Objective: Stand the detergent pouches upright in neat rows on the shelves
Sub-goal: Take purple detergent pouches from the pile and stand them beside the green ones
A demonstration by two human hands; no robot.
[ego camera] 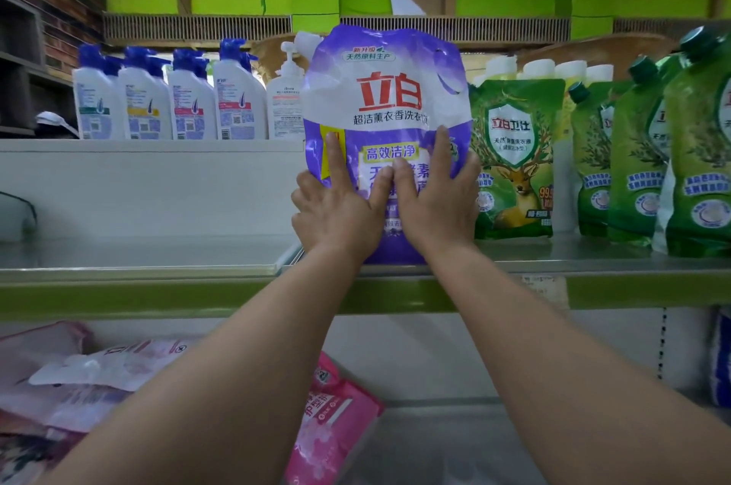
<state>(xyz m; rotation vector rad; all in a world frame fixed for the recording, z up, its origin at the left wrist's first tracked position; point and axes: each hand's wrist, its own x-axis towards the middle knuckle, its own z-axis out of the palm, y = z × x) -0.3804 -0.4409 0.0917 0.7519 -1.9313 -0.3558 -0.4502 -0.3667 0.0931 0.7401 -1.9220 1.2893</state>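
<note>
A purple and white detergent pouch (385, 97) stands upright on the metal shelf (158, 259), near its front edge. My left hand (336, 207) lies flat against the pouch's lower front with the index finger stretched up. Beside it, my right hand (435, 199) presses the lower right of the pouch with straight fingers, the outer ones reaching its right edge. Right of it stand green detergent pouches (514, 160) upright in a row, with more green ones (688, 152) further right. Pink pouches (336, 417) lie flat and jumbled on the shelf below.
White shampoo bottles with blue caps (170, 97) and a pump bottle (285, 97) stand behind a white divider at the back left. The shelf's left half is bare metal. A green shelf-edge strip (118, 298) runs across. Another pink pouch pile (79, 377) lies at lower left.
</note>
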